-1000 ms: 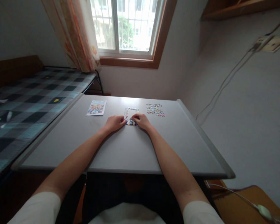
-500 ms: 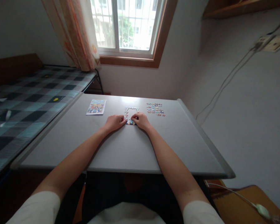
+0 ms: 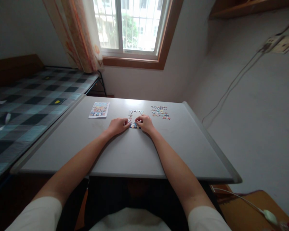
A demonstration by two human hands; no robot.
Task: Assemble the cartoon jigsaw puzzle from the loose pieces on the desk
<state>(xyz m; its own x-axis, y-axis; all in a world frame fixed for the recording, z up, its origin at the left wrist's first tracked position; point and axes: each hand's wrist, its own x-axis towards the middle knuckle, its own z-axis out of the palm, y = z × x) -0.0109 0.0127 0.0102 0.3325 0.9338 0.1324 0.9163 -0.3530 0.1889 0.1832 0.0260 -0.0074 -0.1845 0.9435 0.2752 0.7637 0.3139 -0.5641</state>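
Observation:
A partly assembled jigsaw puzzle [image 3: 135, 126] lies flat on the table, its border joined around a gap where the grey tabletop shows. My left hand [image 3: 117, 125] rests at the puzzle's lower left edge, with curled fingers touching it; whether they hold anything is hidden. From the right, my right hand [image 3: 144, 123] reaches over the puzzle and covers part of its right side. Its thumb and forefinger are pinched above the lower rows, at what looks like a small puzzle piece, mostly hidden. Loose puzzle pieces [image 3: 160, 112] lie in rows to the right.
A printed reference picture [image 3: 99, 110] lies on the grey table [image 3: 125, 154] at the left. Beyond the table's left edge is a bed with a checked mattress [image 3: 36, 96]. A wall with hanging cables [image 3: 227, 89] stands to the right.
My right hand's fingers have shifted very slightly over the lower part of the puzzle. The left hand stays at the puzzle's edge, and the view has tilted a little.

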